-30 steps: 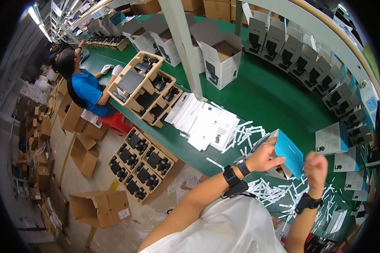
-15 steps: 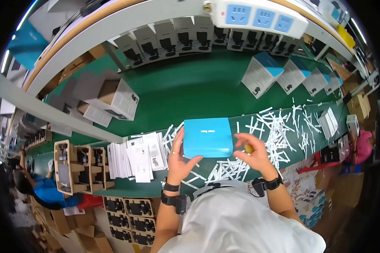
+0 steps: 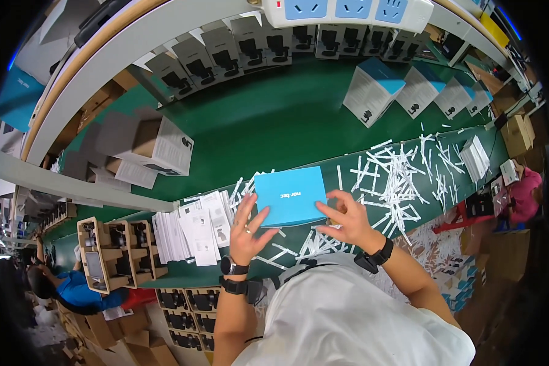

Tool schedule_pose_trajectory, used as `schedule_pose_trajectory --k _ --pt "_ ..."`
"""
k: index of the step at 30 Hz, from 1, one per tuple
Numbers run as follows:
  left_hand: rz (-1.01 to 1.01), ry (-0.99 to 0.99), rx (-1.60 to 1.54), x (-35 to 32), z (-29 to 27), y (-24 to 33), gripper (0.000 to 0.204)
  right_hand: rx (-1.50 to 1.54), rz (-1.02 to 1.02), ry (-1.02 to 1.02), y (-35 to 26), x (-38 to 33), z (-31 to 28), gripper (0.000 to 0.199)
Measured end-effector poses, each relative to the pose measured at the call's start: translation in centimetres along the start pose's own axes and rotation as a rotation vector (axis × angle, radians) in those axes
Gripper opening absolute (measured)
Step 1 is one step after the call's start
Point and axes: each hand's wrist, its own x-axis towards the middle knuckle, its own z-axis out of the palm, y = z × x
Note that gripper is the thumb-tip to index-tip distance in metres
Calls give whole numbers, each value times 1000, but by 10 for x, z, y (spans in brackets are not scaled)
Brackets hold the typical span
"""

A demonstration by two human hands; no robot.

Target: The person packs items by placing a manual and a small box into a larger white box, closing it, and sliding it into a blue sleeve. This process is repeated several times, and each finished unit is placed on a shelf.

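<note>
A flat bright blue box lies on the green bench in front of me, its printed top facing up. My left hand is open at its near left corner, fingers spread, with the index fingertip over the left edge. My right hand is also open, thumb and fingers apart, the index fingertip at the box's near right corner. Neither hand wraps round the box. Loose white paper strips lie between the hands, by the near edge of the box.
Printed leaflets and wooden-coloured trays of black parts sit at the left. More strips and a white paper stack spread rightward. Grey-white cartons stand beyond. A power strip hangs overhead. Co-workers are at both sides.
My right hand has come in to the box's near right corner; the yellow thing seen by its fingers is out of sight. My left fingers have spread. The box now sits slightly turned in view.
</note>
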Motion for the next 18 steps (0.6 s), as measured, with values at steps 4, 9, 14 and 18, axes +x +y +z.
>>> schedule_pose_trajectory --k 4,9,14,18 --pt "107 -255 497 32 0 51 67 -72 -41 -33 3 -10 16 46" --pt "76 -309 620 13 45 60 78 -16 -87 12 0 -27 28 46" --pt "242 -164 557 21 36 23 60 145 93 -105 22 16 23 57" --pt "227 -357 317 54 18 22 65 216 163 -282 46 38 17 96"
